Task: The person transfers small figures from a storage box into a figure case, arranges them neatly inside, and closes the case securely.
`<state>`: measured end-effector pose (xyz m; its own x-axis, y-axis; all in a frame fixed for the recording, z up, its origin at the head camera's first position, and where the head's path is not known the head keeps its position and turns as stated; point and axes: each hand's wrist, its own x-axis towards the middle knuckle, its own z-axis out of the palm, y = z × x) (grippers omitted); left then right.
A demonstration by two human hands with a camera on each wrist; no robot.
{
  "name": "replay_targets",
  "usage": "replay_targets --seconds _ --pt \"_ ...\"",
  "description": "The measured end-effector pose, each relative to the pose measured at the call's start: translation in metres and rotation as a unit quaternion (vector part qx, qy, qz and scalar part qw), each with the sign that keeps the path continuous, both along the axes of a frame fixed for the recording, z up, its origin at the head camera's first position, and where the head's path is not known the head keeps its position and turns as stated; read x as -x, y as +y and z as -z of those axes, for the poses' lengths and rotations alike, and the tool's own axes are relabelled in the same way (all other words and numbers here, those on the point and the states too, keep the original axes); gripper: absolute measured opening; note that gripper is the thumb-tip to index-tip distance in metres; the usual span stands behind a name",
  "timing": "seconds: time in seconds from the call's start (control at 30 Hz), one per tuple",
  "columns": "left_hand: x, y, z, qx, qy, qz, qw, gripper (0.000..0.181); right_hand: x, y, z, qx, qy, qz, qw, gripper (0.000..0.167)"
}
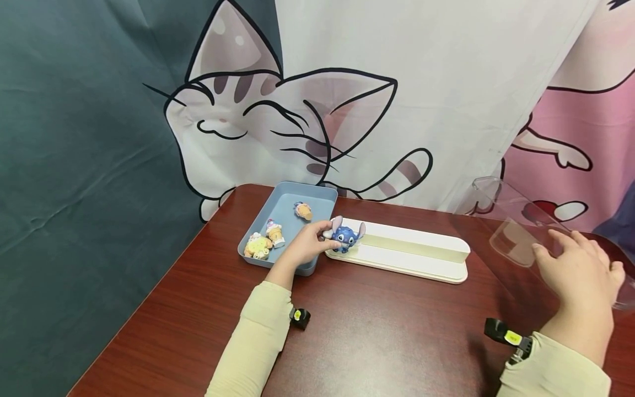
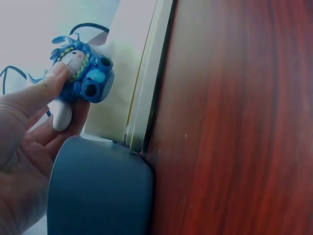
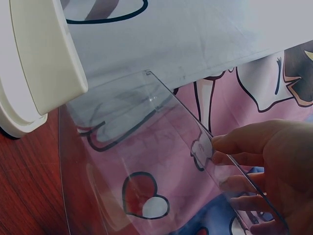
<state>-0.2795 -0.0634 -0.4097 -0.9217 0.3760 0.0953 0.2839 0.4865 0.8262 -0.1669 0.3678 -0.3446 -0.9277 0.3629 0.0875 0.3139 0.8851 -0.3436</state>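
Between thumb and fingers, my left hand (image 1: 312,241) pinches a blue big-eared figurine (image 1: 344,237) at the left end of a white stepped display base (image 1: 412,267). In the left wrist view the figurine (image 2: 90,73) is seen beside the thumb; whether it touches the base I cannot tell. Off to the right, my right hand (image 1: 577,267) holds a clear plastic cover (image 1: 516,226) by its edge. The right wrist view shows fingers (image 3: 244,142) on the edge of this cover (image 3: 146,161), several of them seen through the plastic.
A blue-grey tray (image 1: 263,215) stands against the base's left end. In it lie a yellow-and-white figurine (image 1: 258,246), an ice-cream-cone figurine (image 1: 275,232) and a small orange-and-blue figurine (image 1: 302,210). A cartoon-cat curtain (image 1: 446,110) hangs behind the brown table (image 1: 387,342).
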Motion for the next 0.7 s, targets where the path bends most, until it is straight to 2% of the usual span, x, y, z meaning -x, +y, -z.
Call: replay_targets --seconds 0.5,0.7 --pt "0.003 0.000 0.007 0.021 -0.005 0.001 0.9998 0.057 0.000 0.002 0.001 0.002 0.004 -0.009 0.9999 0.063" --pt "0.005 0.001 0.011 0.022 0.004 0.002 0.9998 0.055 0.000 0.002 0.000 0.002 0.006 -0.010 0.9999 0.063"
